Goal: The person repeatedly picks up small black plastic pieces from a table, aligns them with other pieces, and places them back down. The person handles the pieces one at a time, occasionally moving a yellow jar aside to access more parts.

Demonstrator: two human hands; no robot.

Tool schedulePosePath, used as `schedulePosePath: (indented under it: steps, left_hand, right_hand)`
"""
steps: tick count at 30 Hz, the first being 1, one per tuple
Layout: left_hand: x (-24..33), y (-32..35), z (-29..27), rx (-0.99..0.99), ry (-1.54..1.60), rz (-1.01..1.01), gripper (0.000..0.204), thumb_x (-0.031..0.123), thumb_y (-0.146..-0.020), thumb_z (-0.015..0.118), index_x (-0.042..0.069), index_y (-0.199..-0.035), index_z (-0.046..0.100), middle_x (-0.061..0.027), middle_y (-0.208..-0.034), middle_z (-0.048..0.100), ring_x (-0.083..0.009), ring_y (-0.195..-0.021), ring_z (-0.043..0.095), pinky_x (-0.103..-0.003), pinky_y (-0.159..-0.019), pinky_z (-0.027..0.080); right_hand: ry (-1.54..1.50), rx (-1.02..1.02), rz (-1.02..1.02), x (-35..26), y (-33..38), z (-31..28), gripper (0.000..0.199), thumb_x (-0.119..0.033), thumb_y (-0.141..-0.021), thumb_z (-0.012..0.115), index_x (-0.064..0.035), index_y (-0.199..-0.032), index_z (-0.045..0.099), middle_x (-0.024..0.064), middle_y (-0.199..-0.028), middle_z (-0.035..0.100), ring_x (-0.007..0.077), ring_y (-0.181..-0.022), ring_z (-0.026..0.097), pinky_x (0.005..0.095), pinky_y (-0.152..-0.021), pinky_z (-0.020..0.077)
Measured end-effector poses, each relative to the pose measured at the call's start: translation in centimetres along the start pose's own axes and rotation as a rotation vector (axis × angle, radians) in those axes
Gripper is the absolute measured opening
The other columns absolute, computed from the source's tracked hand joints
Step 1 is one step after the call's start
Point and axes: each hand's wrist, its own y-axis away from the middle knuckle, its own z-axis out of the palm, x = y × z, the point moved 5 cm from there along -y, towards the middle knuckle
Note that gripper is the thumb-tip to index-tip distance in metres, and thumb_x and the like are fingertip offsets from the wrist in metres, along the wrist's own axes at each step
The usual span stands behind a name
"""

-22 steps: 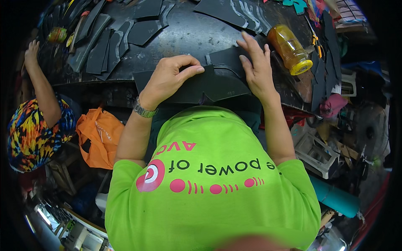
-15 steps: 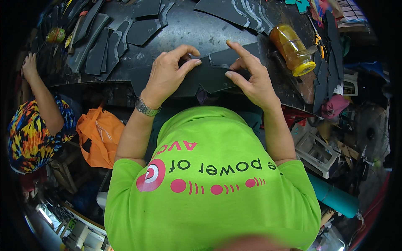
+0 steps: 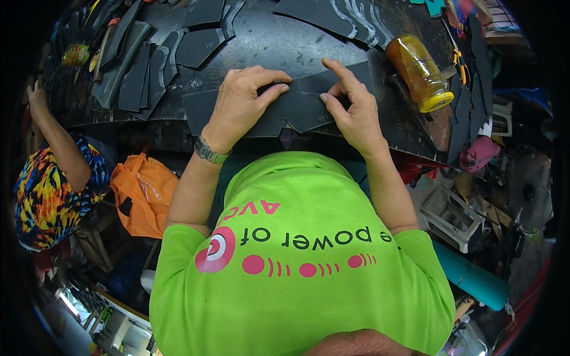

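Two black cut sheet pieces [image 3: 300, 107] overlap at the table's near edge, with a notch in the lower border. My left hand [image 3: 240, 104] rests over their left part; its thumb and forefinger are pinched on the upper edge of a piece. From the right, my right hand [image 3: 355, 113] has its thumb and bent fingers closed at the black piece, while the forefinger stretches upward. A faint pale line runs across the piece between my hands. The palm-side fingers of both hands are partly hidden.
Right of my hands lies a glass jar [image 3: 415, 71] of amber stuff with a yellow lid, near orange-handled scissors [image 3: 457, 59]. More black pieces [image 3: 202, 44], some with pale edges, cover the far table [image 3: 261, 41]. At left sits a person in a colourful shirt [image 3: 56, 193], beside an orange bag [image 3: 142, 196].
My left hand has shifted slightly right, its thumb and forefinger drawing closer together. My right thumb has moved up toward its fingers. The pale edge between my hands now shows less.
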Motion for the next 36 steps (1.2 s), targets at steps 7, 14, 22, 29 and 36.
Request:
schedulePosePath:
  steps: [7,14,22,29,36]
  left_hand:
    - [0.1,-0.2,0.1,-0.007,-0.017,0.027,0.014,0.015,-0.089,0.078,0.010,-0.103,0.081,-0.0059,-0.082,0.071,-0.0225,-0.076,0.067,-0.035,-0.072,0.045]
    - [0.1,-0.4,0.3,-0.014,-0.026,0.041,0.014,0.013,-0.090,0.077,0.009,-0.103,0.081,-0.0075,-0.083,0.071,-0.0241,-0.078,0.068,-0.036,-0.074,0.051]
    - [0.2,-0.5,0.9,-0.032,-0.078,0.108,0.015,0.011,-0.088,0.077,0.010,-0.103,0.081,-0.0073,-0.085,0.069,-0.0267,-0.084,0.066,-0.038,-0.077,0.052]
    - [1.9,-0.1,1.0,-0.035,-0.287,0.279,0.020,0.015,-0.086,0.079,0.010,-0.105,0.080,-0.0096,-0.108,0.070,-0.0288,-0.102,0.065,-0.040,-0.089,0.052]
    - [1.4,-1.7,0.9,-0.294,0.138,0.059,0.054,0.013,-0.084,0.084,0.008,-0.134,0.066,-0.0160,-0.127,0.070,-0.0343,-0.117,0.068,-0.040,-0.102,0.054]
  right_hand:
    - [0.017,0.012,-0.016,0.0,0.1,0.0,0.063,-0.001,-0.084,0.075,-0.0143,-0.143,0.061,0.0065,-0.082,0.064,0.0243,-0.076,0.060,0.0371,-0.078,0.0482]
    - [0.000,0.019,-0.009,0.1,0.0,0.1,0.063,-0.001,-0.084,0.075,-0.0148,-0.143,0.062,0.0065,-0.082,0.064,0.0249,-0.076,0.059,0.0375,-0.076,0.0489]
    - [0.034,0.021,-0.029,0.0,0.0,0.0,0.061,-0.002,-0.084,0.075,-0.0148,-0.142,0.063,0.0065,-0.081,0.064,0.0250,-0.076,0.059,0.0379,-0.076,0.0494]
    - [0.012,-0.061,0.023,0.0,-0.1,-0.2,0.067,-0.003,-0.083,0.078,-0.0164,-0.146,0.060,0.0067,-0.084,0.064,0.0248,-0.079,0.061,0.0372,-0.080,0.0510]
    - [-0.010,-0.144,-0.085,-1.6,-0.2,-1.0,0.083,0.004,-0.081,0.078,-0.0173,-0.156,0.050,0.0073,-0.095,0.065,0.0211,-0.085,0.062,0.0355,-0.083,0.0523]
